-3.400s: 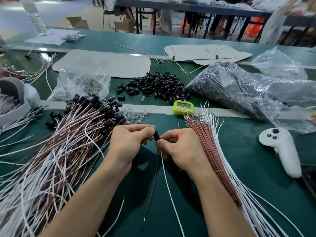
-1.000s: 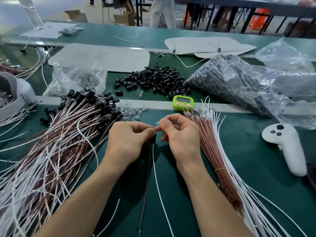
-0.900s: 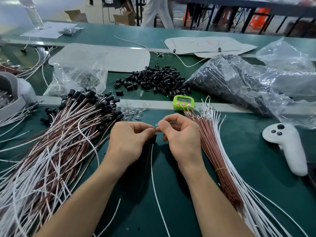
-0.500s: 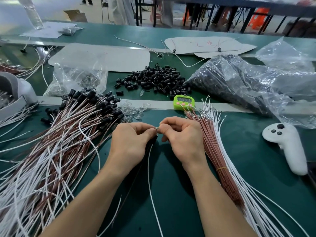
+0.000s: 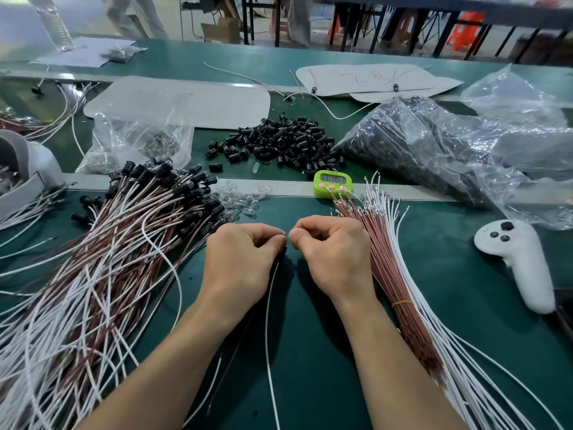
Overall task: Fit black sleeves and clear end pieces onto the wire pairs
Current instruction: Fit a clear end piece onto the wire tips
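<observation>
1. Green table (image 5: pixel 310 336) lies bare between wire pile (image 5: pixel 93 290) and bundle (image 5: pixel 400 290).
2. Left hand (image 5: pixel 245 256) and right hand (image 5: pixel 333 252) pinch the wire pair's (image 5: pixel 268 321) tip there.
3. Red scrawl on card (image 5: pixel 372 79), timer (image 5: pixel 332 183) digits: unreadable.

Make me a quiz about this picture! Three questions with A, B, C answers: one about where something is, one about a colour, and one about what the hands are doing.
1. Where is the green timer?
A. On a chair.
B. Between the loose black sleeves and the tied wire bundle.
C. Inside a box.

2. What colour is the controller?
A. Red.
B. Black.
C. White.

3. What are the left hand and right hand doing?
A. Lying flat.
B. Waving.
C. Pinching the top of one wire pair with curled fingers.

Answers:
1 B: the timer sits just this side of the sleeve pile, at the bundle's tips.
2 C: its body is white with dark buttons.
3 C: the fingertips meet and the wires hang below them.
</observation>
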A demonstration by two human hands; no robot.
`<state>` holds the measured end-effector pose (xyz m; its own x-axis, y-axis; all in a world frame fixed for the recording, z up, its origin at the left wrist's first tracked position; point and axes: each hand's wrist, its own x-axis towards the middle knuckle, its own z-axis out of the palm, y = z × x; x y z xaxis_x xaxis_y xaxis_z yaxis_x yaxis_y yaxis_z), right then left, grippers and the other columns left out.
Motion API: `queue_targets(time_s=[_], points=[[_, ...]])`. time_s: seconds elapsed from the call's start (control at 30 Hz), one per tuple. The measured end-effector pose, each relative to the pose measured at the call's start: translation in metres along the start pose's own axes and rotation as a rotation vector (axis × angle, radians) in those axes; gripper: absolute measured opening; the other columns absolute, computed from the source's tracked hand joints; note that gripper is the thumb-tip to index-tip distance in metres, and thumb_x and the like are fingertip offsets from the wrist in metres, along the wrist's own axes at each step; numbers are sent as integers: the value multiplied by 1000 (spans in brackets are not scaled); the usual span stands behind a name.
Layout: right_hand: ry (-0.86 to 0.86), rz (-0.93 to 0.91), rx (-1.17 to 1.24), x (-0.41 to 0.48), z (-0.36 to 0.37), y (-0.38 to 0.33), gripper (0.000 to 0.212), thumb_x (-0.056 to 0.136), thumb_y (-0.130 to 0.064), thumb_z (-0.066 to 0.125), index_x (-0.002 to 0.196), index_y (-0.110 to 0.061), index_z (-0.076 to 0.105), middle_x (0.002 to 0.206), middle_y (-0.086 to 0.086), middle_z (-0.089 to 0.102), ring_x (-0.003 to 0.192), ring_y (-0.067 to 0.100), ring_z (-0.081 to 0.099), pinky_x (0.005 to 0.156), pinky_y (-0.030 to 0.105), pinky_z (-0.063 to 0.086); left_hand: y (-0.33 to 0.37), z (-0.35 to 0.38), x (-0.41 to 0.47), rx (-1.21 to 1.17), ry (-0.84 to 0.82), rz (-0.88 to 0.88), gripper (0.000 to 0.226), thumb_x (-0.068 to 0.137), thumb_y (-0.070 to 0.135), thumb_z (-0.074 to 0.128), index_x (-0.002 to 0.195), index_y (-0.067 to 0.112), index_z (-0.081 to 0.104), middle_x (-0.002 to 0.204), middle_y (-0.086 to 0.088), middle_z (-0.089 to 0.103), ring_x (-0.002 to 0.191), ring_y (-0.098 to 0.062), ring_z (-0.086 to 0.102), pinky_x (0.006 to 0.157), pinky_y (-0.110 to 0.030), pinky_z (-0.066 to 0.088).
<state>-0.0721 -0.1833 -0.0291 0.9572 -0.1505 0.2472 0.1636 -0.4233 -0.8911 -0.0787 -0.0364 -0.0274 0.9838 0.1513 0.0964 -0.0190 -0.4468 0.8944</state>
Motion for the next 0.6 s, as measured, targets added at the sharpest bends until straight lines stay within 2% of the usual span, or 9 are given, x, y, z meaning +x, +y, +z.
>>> queue_targets(time_s=[0.07,0.17,0.23,0.3,0.37,0.47,0.6], points=[[4,-22,-41,0,0,-1,11,82,-21,80,70,-21,78,61,-15,70,58,3,64,57,16,48,1,-1,-2,27,7,49,11,84,23,80,82,34,81,71,30,72,70,9,69,71,-19,57],[9,-57,-78,-1,0,-1,13,84,-27,80,72,-22,79,62,-16,69,58,4,64,55,14,45,4,-3,-5,41,-7,120,27,85,25,78,91,51,72,73,31,72,71,5,70,71,-28,59],[-3,-42,-29,1,-1,-1,14,84,-26,80,70,-24,78,62,-17,69,57,3,64,54,12,44,6,-3,-6,40,-22,134,29,85,28,75,93,55,69,72,28,72,71,-1,72,70,-33,60],[-31,-12,45,2,-1,0,15,83,-23,77,68,-26,76,60,-15,69,53,2,62,55,12,43,5,-1,-5,27,-36,119,29,85,26,75,90,54,72,71,25,73,71,-4,71,69,-33,60],[-70,37,124,4,-1,-1,15,82,-23,75,67,-26,77,59,-7,69,48,4,58,54,18,43,5,-1,-3,13,-56,97,26,86,23,75,86,49,75,71,24,73,71,-5,71,70,-32,59],[-113,98,212,5,-2,-1,16,84,-22,73,68,-21,77,59,5,69,47,18,60,49,25,43,3,-1,0,-23,-88,60,18,87,21,74,83,37,81,73,20,75,75,-9,73,74,-35,60],[-184,190,398,7,-7,-2,17,87,-5,68,72,-8,76,63,11,70,47,21,63,42,24,45,1,-3,3,-23,-103,45,26,88,19,75,74,40,78,72,19,75,76,-11,73,72,-32,59]])
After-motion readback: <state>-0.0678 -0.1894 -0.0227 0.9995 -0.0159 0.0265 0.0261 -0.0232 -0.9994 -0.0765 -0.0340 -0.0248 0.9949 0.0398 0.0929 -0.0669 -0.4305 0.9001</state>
